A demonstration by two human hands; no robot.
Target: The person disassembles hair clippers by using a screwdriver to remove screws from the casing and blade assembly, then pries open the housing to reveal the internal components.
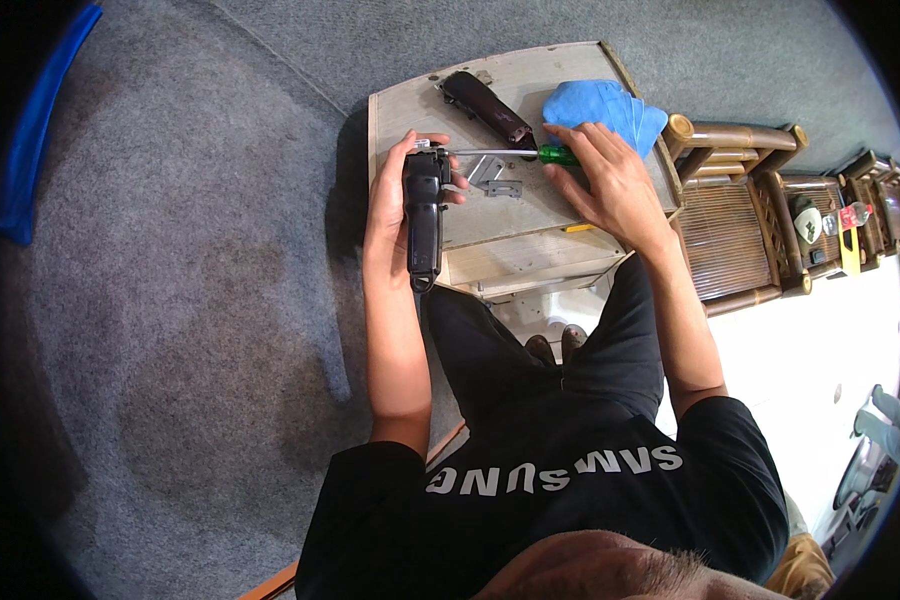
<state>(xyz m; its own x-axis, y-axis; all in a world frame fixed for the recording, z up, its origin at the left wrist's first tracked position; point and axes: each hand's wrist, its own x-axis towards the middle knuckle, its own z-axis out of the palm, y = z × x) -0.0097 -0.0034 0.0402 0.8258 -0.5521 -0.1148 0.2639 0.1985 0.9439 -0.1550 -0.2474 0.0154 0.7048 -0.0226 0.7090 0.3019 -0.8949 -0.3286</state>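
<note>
My left hand [388, 200] is closed around a black hair clipper [425, 220], held upright at the left side of a small wooden table [405, 100]. My right hand [615, 185] pinches the green handle of a screwdriver [558, 155]. Its thin metal shaft runs level to the left, and the tip reaches the clipper's head end; the exact contact point is too small to make out. Between the hands, metal clipper blade parts [503, 188] lie on the tabletop. Behind them rests a dark reddish clipper-shaped body [490, 108].
A folded blue cloth [595, 105] lies at the table's far right. Near the front edge sits a small yellow piece [578, 228]. Bamboo seats [720, 235] line the right side, one bearing a plastic bottle [854, 216]. Grey carpet [200, 250] spreads out to the left.
</note>
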